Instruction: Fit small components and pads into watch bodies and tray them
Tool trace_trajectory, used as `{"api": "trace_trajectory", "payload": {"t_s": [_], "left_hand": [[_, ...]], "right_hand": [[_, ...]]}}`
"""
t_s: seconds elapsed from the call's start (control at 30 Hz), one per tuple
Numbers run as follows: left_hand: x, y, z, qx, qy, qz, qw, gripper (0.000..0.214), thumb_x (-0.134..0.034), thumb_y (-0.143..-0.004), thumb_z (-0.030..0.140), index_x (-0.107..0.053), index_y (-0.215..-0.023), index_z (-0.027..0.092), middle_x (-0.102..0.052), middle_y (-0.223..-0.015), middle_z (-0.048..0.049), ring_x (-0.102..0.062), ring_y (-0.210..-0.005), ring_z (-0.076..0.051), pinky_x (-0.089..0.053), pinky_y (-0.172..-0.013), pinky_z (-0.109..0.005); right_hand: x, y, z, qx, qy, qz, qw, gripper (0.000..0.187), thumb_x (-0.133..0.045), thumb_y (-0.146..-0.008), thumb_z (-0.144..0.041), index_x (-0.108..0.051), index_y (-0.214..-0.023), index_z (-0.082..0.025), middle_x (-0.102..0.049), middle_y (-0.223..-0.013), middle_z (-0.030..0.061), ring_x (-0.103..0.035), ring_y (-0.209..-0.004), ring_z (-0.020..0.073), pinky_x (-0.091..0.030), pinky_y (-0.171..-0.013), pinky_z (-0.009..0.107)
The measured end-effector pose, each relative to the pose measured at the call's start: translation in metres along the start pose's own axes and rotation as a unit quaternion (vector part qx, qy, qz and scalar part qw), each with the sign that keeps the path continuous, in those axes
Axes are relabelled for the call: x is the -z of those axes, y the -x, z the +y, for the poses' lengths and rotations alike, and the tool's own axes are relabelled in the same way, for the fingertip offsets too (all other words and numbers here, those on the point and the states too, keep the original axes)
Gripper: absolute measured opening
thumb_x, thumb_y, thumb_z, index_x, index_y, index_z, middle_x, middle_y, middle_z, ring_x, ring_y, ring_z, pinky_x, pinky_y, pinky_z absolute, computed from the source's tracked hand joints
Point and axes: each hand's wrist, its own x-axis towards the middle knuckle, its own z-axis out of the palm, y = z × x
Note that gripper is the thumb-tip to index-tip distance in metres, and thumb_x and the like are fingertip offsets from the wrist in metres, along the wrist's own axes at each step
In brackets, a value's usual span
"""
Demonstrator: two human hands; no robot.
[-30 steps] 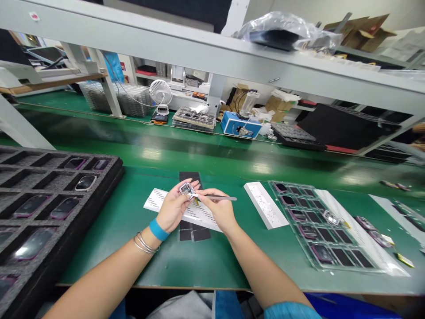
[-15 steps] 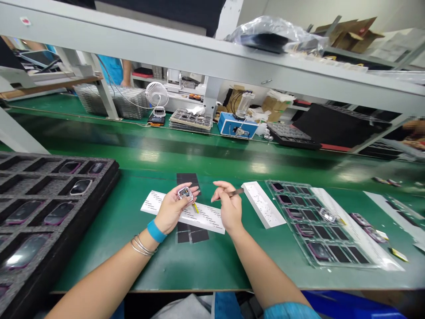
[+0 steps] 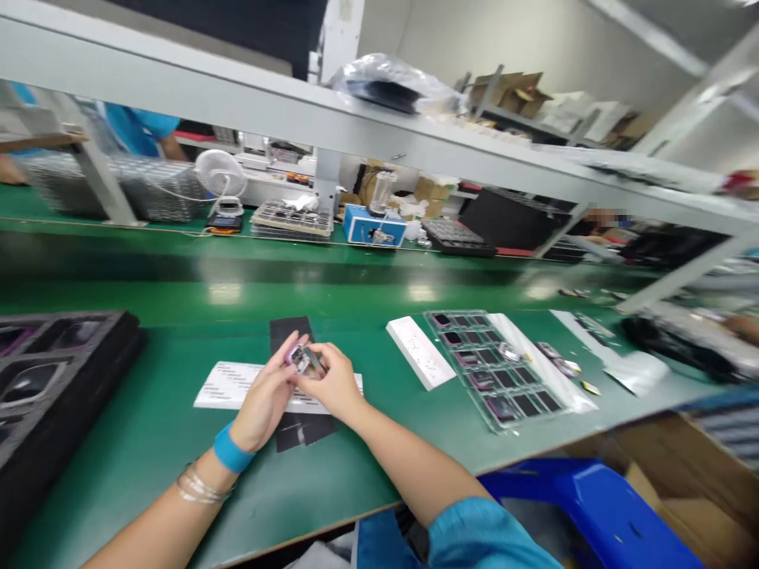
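In my left hand [image 3: 264, 399], closed at its edges, is an opened smartwatch case [image 3: 301, 360] with a pinkish rim and small parts showing inside. My right hand [image 3: 337, 383] meets it from the right, its fingers closed on what look like tweezers, mostly hidden by the fingers and blurred. Both hands are over a white printed label sheet [image 3: 222, 383], which lies across black rectangular sheets [image 3: 289, 330] on the green bench.
A black foam tray [image 3: 112, 340] with watch parts stands at the left. To the right lie a white block [image 3: 420, 352], a clear plastic tray [image 3: 495, 371] of dark screens and loose watch parts [image 3: 554, 358]. Behind are a fan [image 3: 220, 174] and a blue box [image 3: 373, 227].
My right hand has come left to the watch case, bringing the tweezers in among the fingers. The left hand has tilted the case. The view has swung to the right.
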Motion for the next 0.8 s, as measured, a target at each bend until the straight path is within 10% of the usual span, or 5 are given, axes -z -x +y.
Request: {"api": "trace_trajectory", "payload": {"t_s": [0.2, 0.37, 0.6, 0.67, 0.8], "left_hand": [[0.004, 0.005, -0.004, -0.136, -0.232, -0.020, 0.963, 0.054, -0.054, -0.085, 0.036, -0.038, -0.136, 0.033, -0.034, -0.146, 0.0011, -0.024, -0.136, -0.022, -0.023, -0.112, -0.038], [0.010, -0.001, -0.006, -0.160, -0.329, 0.030, 0.930, 0.048, -0.054, -0.085, 0.038, -0.042, -0.131, 0.034, -0.038, -0.143, 0.0008, -0.030, -0.134, -0.024, -0.024, -0.113, -0.045], [0.010, -0.003, -0.005, -0.168, -0.372, 0.062, 0.911, 0.046, -0.058, -0.082, 0.037, -0.046, -0.125, 0.032, -0.043, -0.138, -0.0001, -0.033, -0.132, -0.026, -0.025, -0.113, -0.047], [0.010, -0.002, -0.006, -0.167, -0.376, 0.059, 0.909, 0.046, -0.058, -0.082, 0.036, -0.046, -0.125, 0.032, -0.043, -0.138, -0.0005, -0.033, -0.131, -0.025, -0.025, -0.113, -0.047], [0.012, -0.005, -0.011, -0.167, -0.373, 0.064, 0.910, 0.046, -0.060, -0.080, 0.037, -0.047, -0.124, 0.032, -0.044, -0.136, -0.0012, -0.035, -0.130, -0.026, -0.025, -0.112, -0.047]], "right_hand": [[0.025, -0.021, -0.011, -0.056, -0.238, 0.057, 0.968, 0.046, -0.076, -0.058, -0.035, -0.060, -0.100, -0.022, -0.060, -0.074, -0.0024, -0.043, -0.049, 0.0074, -0.035, -0.046, 0.021], [0.109, -0.045, -0.024, -0.029, -0.255, 0.207, 0.944, 0.049, -0.075, -0.057, -0.030, -0.059, -0.104, -0.024, -0.062, -0.077, -0.0027, -0.045, -0.046, 0.0062, -0.032, -0.039, 0.019], [0.289, -0.009, 0.010, -0.063, 0.106, 0.338, 0.933, 0.051, -0.067, -0.063, -0.030, -0.058, -0.111, -0.015, -0.066, -0.085, 0.0044, -0.060, -0.070, 0.0154, -0.046, -0.060, 0.024], [0.338, 0.012, 0.023, -0.148, 0.348, 0.311, 0.872, 0.047, -0.060, -0.070, -0.029, -0.057, -0.115, -0.016, -0.066, -0.093, 0.0054, -0.061, -0.079, 0.0157, -0.046, -0.070, 0.025], [0.404, 0.048, 0.042, -0.250, 0.439, 0.264, 0.822, 0.043, -0.063, -0.063, -0.016, -0.066, -0.106, -0.012, -0.068, -0.087, 0.0081, -0.060, -0.078, 0.0202, -0.045, -0.071, 0.028]]}}
